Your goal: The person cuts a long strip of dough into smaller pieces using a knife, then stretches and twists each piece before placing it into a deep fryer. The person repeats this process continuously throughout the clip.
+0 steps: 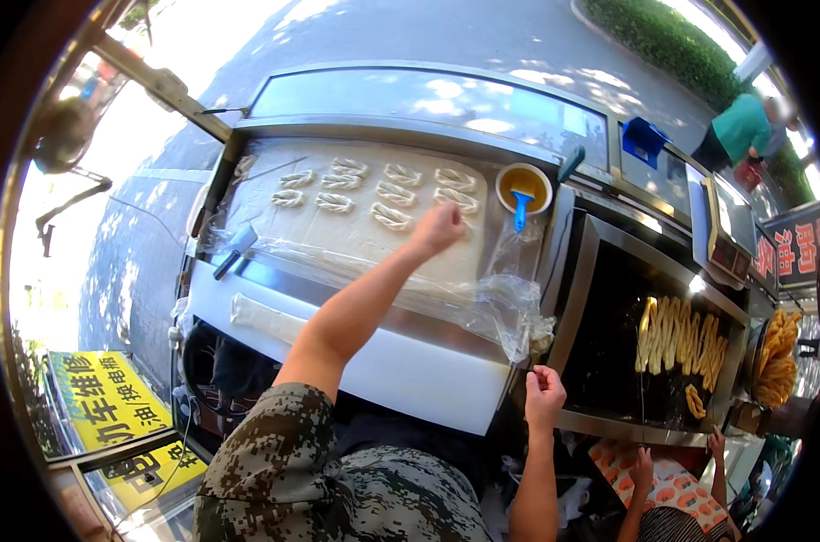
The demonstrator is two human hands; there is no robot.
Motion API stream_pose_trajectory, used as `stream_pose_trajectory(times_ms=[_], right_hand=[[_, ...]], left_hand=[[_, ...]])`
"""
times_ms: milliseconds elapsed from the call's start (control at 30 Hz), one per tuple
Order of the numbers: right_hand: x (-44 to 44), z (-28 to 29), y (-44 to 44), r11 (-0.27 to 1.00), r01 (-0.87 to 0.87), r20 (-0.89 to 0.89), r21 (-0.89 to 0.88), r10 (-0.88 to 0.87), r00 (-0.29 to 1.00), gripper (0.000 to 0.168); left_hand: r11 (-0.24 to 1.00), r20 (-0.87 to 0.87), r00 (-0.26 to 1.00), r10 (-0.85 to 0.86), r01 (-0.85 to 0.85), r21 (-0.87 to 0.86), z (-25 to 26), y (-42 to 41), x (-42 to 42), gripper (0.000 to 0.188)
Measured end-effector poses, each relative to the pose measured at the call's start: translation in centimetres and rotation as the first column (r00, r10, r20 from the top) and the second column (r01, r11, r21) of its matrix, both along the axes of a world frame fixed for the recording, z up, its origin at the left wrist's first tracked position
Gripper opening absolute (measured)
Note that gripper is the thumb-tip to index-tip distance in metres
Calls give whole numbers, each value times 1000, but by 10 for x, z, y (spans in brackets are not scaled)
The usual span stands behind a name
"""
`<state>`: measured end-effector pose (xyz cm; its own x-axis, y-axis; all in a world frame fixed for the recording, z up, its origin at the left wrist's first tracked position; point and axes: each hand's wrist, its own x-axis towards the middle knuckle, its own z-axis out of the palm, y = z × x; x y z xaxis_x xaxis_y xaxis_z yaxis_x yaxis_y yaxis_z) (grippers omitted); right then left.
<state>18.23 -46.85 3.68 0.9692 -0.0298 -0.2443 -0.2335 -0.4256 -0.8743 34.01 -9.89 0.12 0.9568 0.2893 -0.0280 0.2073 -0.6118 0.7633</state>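
Observation:
My left hand [440,227] is over the large sheet of pale dough [315,230], its fingers curled down beside twisted dough pieces [391,217]. Its fingertips are hidden, and a dough piece lies partly behind the hand. Several more twists [342,181] lie in groups on the sheet. My right hand [545,393] is loosely closed near the right end of the white cutting board [423,379], with nothing visible in it. On that board lies a strip of dough [264,318]. At the sheet's upper right stands a bowl of yellow liquid [508,179] with a blue-handled brush [520,206] in it.
A dough scraper [236,251] lies at the left, and crumpled plastic film [511,311] at the right. Dough sticks [677,335] float in the fryer [599,325]; a co-worker's hands [644,464] are at its near edge. Fried sticks [778,359] fill a container beyond. A person [738,132] is outside.

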Motion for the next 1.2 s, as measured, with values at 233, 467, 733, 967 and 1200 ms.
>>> stream_pose_trajectory(times_ms=[233, 467, 733, 967, 1200], right_hand=[[55, 50, 97, 500, 198, -332, 843, 194, 923, 50], [20, 52, 95, 528, 232, -350, 817, 132, 928, 28], [5, 8, 62, 685, 337, -336, 646, -142, 931, 32], [-29, -26, -70, 365, 667, -296, 650, -687, 664, 15], [-99, -24, -149, 879, 468, -16, -91, -471, 882, 27]], left_hand=[[669, 127, 933, -338, 333, -665, 113, -65, -79, 31], [251, 68, 929, -364, 168, -953, 87, -60, -146, 35], [327, -46, 949, -312, 61, -943, 77, -86, -165, 20], [141, -332, 940, -76, -319, -937, 47, -58, -171, 21], [68, -317, 943, -100, -312, -948, 32, -47, -163, 19]])
